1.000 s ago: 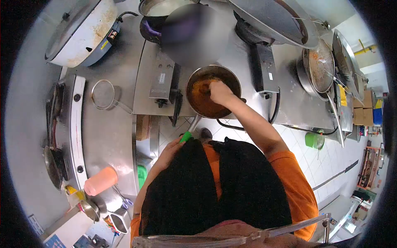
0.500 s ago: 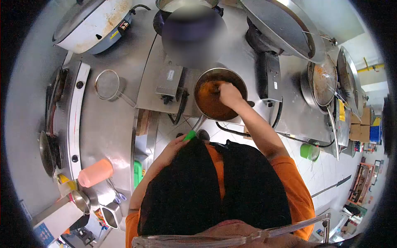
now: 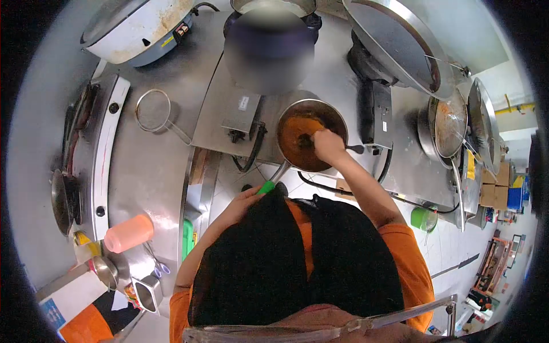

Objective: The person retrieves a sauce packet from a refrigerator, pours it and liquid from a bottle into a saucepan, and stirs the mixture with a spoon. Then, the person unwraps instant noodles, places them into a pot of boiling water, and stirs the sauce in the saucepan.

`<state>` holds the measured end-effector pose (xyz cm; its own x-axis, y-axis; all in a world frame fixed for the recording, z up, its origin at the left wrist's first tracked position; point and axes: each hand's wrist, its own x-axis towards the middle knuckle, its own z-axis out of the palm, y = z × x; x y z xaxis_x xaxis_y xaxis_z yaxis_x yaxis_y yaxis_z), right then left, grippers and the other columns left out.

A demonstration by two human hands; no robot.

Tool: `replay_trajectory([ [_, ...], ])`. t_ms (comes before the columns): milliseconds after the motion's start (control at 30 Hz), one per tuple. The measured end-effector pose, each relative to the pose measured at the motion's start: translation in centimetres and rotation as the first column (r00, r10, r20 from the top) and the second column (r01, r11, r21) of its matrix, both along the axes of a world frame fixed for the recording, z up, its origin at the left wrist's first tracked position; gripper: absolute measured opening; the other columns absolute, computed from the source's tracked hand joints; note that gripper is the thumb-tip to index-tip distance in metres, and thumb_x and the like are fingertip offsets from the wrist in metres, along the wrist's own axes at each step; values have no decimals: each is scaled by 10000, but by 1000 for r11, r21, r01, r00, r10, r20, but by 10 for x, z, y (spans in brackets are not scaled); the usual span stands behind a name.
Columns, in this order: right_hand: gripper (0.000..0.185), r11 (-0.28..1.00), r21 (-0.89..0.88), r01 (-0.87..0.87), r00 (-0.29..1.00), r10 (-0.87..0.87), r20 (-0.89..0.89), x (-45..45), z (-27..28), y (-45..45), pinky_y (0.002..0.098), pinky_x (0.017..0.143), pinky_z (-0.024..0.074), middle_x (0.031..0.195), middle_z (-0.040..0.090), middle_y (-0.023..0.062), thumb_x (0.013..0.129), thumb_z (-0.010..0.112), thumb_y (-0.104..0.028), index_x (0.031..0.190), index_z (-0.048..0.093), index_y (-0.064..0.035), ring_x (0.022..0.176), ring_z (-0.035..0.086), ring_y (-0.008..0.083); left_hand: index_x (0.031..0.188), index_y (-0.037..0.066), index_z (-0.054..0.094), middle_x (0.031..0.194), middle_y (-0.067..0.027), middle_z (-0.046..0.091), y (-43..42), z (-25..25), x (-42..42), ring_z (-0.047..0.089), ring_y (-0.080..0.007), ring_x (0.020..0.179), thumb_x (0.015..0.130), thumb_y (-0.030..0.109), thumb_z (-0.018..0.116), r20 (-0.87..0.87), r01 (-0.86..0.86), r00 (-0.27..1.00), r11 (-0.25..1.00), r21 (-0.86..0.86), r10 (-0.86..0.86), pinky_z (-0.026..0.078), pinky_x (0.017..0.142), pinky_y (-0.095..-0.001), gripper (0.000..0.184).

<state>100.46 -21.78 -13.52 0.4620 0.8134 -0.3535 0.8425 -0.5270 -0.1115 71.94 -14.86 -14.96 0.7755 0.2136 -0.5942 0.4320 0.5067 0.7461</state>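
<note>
A deep round pan stands at the front edge of the steel counter, with an orange-brown mixture inside. Its metal handle ends in a green grip. My left hand is closed around that grip, partly hidden by the black apron. Over the right side of the pan, my right hand is closed on a dark utensil. The utensil's handle end sticks out to the right past the rim, and its other end is down in the mixture.
A strainer and a pink container lie on the left counter. Two burner units flank the pan. Beyond are a large wok and a pot. An orange-clothed person shows at lower left.
The view has shifted, so the pan and counter appear further right and slightly lower. My right hand has moved toward the pan's right side; more of the utensil shows. My left hand keeps its hold.
</note>
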Motion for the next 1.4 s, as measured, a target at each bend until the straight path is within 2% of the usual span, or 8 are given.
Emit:
replay_trajectory([
  [300, 170, 998, 18, -62, 998, 62, 16, -1, -14, 1, 389, 679, 495, 862, 592, 180, 689, 500, -29, 803, 624, -56, 783, 596, 312, 1222, 5, 405, 1072, -39, 509, 1, 20, 4, 454, -114, 954, 858, 199, 473, 4, 23, 1000, 991, 130, -24, 325, 849, -206, 418],
  [500, 177, 992, 122, 39, 997, -47, 69, 16, -28, 12, 389, 662, 497, 817, 596, 184, 687, 507, -38, 823, 619, -28, 770, 594, 319, 1211, -3, 414, 1079, -39, 506, 0, 3, 2, 437, -104, 973, 863, 188, 458, 20, -10, 1000, 999, -39, 11, 316, 858, -203, 400],
  [700, 143, 999, 45, 28, 999, -30, 45, -2, -5, 5, 390, 651, 497, 768, 600, 213, 683, 501, -42, 750, 619, 2, 748, 602, 331, 1183, -3, 441, 1017, -31, 514, 7, 12, 0, 445, -105, 907, 862, 197, 462, 24, 139, 988, 955, 262, -151, 332, 809, -208, 379],
  [800, 142, 989, 146, 32, 998, -38, 43, 10, -10, 14, 391, 656, 498, 785, 599, 214, 682, 497, -42, 733, 616, 16, 738, 603, 331, 1178, 1, 449, 1007, -30, 518, 0, 6, 0, 449, -107, 896, 867, 199, 458, 83, -8, 996, 1000, -1, 8, 337, 802, -211, 369],
  [900, 146, 1000, 10, 18, 1000, -18, 7, -11, -10, 26, 392, 659, 500, 816, 597, 219, 678, 495, -29, 737, 618, 22, 749, 606, 328, 1176, -2, 453, 1050, -33, 518, 7, 18, 0, 453, -110, 938, 874, 196, 452, 19, 194, 975, 897, 398, -220, 332, 835, -214, 361],
  [1133, 172, 985, 154, 83, 989, -101, 112, 16, -17, 23, 385, 677, 494, 799, 600, 201, 683, 513, -50, 807, 626, -13, 785, 598, 319, 1180, 2, 454, 1074, -36, 520, 4, 10, -1, 457, -105, 955, 868, 221, 446, 27, 84, 996, 981, 172, -90, 336, 843, -216, 381],
  [1200, 190, 948, 299, 108, 993, -87, -84, 15, -47, 29, 395, 694, 485, 769, 590, 210, 676, 509, -52, 825, 625, -25, 793, 584, 339, 1180, 6, 456, 1064, -35, 526, 6, -9, -4, 460, -100, 946, 864, 227, 450, 83, 83, 992, 985, 149, -96, 338, 838, -213, 387],
  [1400, 173, 999, 32, 13, 1000, -13, 22, -2, 2, 15, 394, 693, 486, 792, 599, 202, 691, 511, -61, 811, 625, -11, 777, 594, 334, 1160, 10, 477, 1003, -37, 550, 8, 12, -4, 477, -99, 889, 852, 231, 470, 81, 68, 993, 983, 172, -83, 350, 809, -207, 379],
])
